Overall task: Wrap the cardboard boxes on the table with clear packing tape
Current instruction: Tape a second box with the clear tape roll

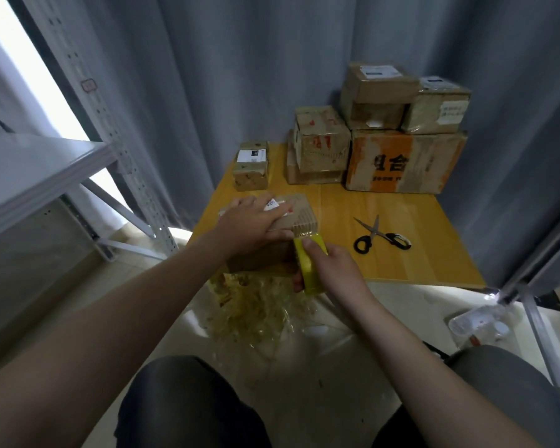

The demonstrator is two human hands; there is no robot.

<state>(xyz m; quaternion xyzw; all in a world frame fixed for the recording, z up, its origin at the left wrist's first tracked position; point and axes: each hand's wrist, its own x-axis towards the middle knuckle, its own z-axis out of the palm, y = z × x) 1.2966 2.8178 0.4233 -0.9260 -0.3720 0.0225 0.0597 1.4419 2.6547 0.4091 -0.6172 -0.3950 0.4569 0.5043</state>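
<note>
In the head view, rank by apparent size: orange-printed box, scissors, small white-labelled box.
Largest: orange-printed box.
Then small white-labelled box and scissors, which look about alike; the scissors lie nearer the camera, so unranked.

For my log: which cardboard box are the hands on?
The box at the table's near edge, under the left hand, the right hand holding a yellow tape roll against it; others stand untouched.

1. The left hand (253, 221) presses flat on a cardboard box (301, 210) at the worktop's (385, 266) near left edge.
2. The right hand (333, 270) grips a yellow tape roll (312, 273) against the box's near side.
3. Scissors (382, 237) lie to the right, and stacked boxes (404, 163) stand at the back.
</note>
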